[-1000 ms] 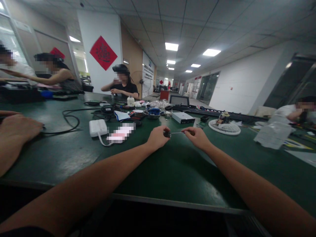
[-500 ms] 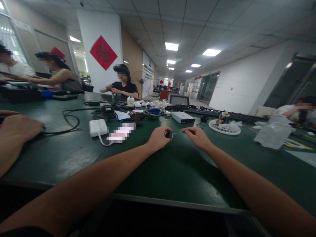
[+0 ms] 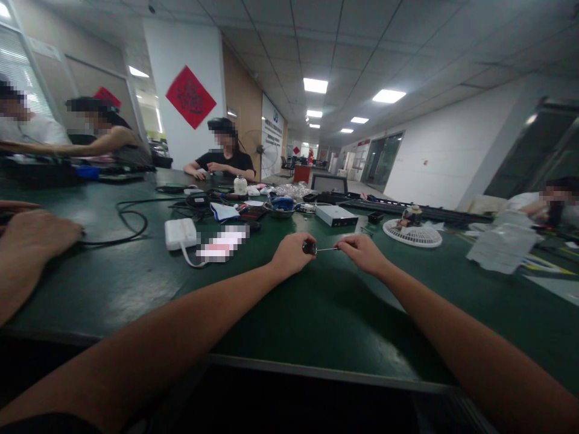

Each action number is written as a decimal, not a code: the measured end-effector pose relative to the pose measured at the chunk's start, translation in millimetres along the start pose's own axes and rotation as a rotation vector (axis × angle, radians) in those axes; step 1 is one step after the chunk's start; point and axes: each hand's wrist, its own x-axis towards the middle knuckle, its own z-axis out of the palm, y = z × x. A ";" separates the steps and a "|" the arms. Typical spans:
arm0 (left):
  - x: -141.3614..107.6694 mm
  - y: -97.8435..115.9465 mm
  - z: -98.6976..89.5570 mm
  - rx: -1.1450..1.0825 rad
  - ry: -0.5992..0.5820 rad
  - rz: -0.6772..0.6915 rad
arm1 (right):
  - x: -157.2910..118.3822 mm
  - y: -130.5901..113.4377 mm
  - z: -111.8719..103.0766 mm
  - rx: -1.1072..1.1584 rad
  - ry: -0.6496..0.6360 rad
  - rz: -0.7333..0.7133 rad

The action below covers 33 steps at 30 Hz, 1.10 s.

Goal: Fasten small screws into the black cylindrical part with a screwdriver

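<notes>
Above the green table mat [image 3: 298, 319], my left hand [image 3: 292, 255] pinches the black rounded end of a thin metal rod [image 3: 326, 249]. My right hand [image 3: 362, 253] holds the rod's other end between its fingertips. The rod spans the small gap between my hands, and its far tip is hidden by my right fingers. It may be a small screwdriver, but the picture is too small to tell. Neither hand touches anything else.
A white power adapter [image 3: 180, 234] and a blurred pink-white item [image 3: 221, 243] lie left of my hands. Ahead stand a silver box [image 3: 336, 216] and a metal bowl [image 3: 279, 207]. A round white fan guard [image 3: 412, 234] and a plastic bag [image 3: 502, 247] lie right. A co-worker's hand [image 3: 36, 235] rests at left.
The black end of the rod has shifted slightly to the right, while my hands have barely moved. The person across the table has lowered their raised hand.
</notes>
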 end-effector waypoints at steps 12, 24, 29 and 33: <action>-0.3 0.6 -1.7 -0.020 -0.061 0.007 | 1.6 9.6 -0.4 0.081 -0.016 0.105; -1.1 2.8 -1.3 -0.025 -0.085 0.042 | 1.1 7.4 2.1 0.012 0.006 0.078; -0.7 1.7 -0.4 0.010 -0.096 0.032 | 0.1 4.2 0.4 -0.004 -0.095 0.050; -0.7 0.8 0.0 0.003 -0.073 0.039 | 0.8 7.7 1.5 0.016 -0.018 0.080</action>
